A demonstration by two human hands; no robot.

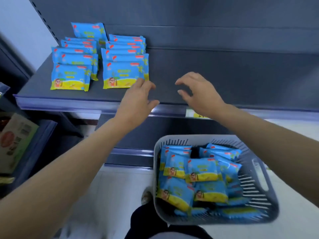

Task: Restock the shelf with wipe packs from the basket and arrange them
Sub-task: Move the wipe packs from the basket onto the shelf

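Blue and yellow wipe packs lie in two overlapping rows on the dark shelf point(224, 80): a left row point(71, 77) and a right row point(123, 75). My left hand point(138, 99) hovers over the shelf's front, its fingertips at the lower right corner of the front pack of the right row, fingers loosely bent, holding nothing. My right hand point(198, 92) hangs above the bare shelf to the right, fingers loosely curled and empty. A grey slotted basket point(259, 178) below on the right holds several more wipe packs point(201, 169).
The shelf has a bluish price rail point(69, 103) along its front edge and a dark back panel. Lower left, another shelf carries a cardboard box point(15, 142). A shoe point(146, 195) and dark trouser leg show on the pale floor beside the basket.
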